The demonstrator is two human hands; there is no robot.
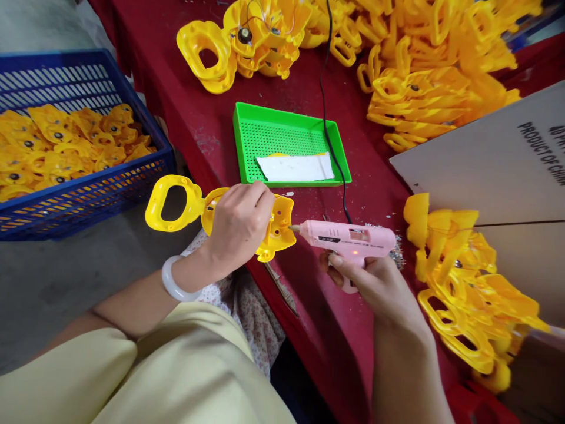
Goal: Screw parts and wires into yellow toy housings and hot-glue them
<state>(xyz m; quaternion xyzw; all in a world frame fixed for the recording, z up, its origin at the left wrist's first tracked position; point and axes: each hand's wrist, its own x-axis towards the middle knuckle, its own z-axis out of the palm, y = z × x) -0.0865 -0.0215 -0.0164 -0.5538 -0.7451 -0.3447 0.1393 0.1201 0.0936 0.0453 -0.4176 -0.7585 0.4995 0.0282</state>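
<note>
My left hand [241,221] is closed on a yellow plastic shell [280,224], whose looped end sticks out to the left of my fist. A thin wire with a small clear tip [285,194] rises beside my fingers; how they grip it is hidden. Wrapped around the handle of a pink hot glue gun [348,235], my right hand [368,277] points its nozzle left. The nozzle tip meets or nearly meets the right part of the shell. An orange light glows on the gun's side.
A green perforated tray [241,141] holds a white strip [295,168]. The black cord [324,88] crosses it. Yellow shells [441,106] are piled at the back and right, near a printed carton [494,159]. More fill a blue crate [145,171] at left. Red cloth [198,123] covers the table.
</note>
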